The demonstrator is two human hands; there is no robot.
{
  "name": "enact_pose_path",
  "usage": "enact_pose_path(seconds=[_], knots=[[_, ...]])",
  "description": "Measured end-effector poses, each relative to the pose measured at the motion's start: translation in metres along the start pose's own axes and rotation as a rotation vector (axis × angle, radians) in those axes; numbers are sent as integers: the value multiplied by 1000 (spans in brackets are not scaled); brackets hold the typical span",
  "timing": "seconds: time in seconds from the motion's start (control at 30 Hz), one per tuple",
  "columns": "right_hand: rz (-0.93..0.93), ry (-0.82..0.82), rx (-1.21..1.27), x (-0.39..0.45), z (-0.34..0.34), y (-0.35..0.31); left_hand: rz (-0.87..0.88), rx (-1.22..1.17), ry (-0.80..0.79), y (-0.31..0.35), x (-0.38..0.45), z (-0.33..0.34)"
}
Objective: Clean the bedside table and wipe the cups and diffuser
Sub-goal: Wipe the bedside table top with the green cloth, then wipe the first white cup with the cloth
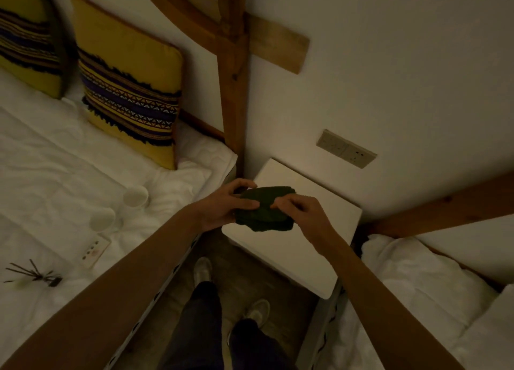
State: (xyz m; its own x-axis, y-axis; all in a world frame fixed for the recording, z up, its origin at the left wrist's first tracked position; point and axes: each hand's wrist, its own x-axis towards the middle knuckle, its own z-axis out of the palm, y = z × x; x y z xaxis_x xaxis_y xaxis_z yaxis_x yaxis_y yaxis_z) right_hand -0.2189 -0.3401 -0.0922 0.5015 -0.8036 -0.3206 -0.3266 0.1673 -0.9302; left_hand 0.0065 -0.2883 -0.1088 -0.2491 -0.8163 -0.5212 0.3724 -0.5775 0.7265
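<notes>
A dark green cloth (264, 211) is bunched over the near left part of the white bedside table (314, 202). My left hand (225, 205) grips its left side and my right hand (303, 211) pinches its right side. Two white cups (135, 196) (102, 218) rest on the white bed to the left. The reed diffuser (36, 276) lies on its side on the bed at the far left, its dark sticks fanned out.
A small white card with coloured dots (94, 251) lies on the bed below the cups. Two yellow patterned pillows (130, 91) lean at the headboard. A wooden bedpost (233, 91) stands beside the table, a wall socket (346, 148) above it. A second bed (417, 286) is at right.
</notes>
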Motion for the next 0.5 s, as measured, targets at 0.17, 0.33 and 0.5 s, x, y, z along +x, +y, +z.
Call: enact_pose_path(seconds=[0.17,0.33,0.5], knots=[[183,127,533,23,36,16,71,-297,169,-14,2,-15],[601,75,850,50,100,15,123,-439,298,-32,12,-33],[575,56,745,94,155,13,99,-560,472,-37,-5,-96]])
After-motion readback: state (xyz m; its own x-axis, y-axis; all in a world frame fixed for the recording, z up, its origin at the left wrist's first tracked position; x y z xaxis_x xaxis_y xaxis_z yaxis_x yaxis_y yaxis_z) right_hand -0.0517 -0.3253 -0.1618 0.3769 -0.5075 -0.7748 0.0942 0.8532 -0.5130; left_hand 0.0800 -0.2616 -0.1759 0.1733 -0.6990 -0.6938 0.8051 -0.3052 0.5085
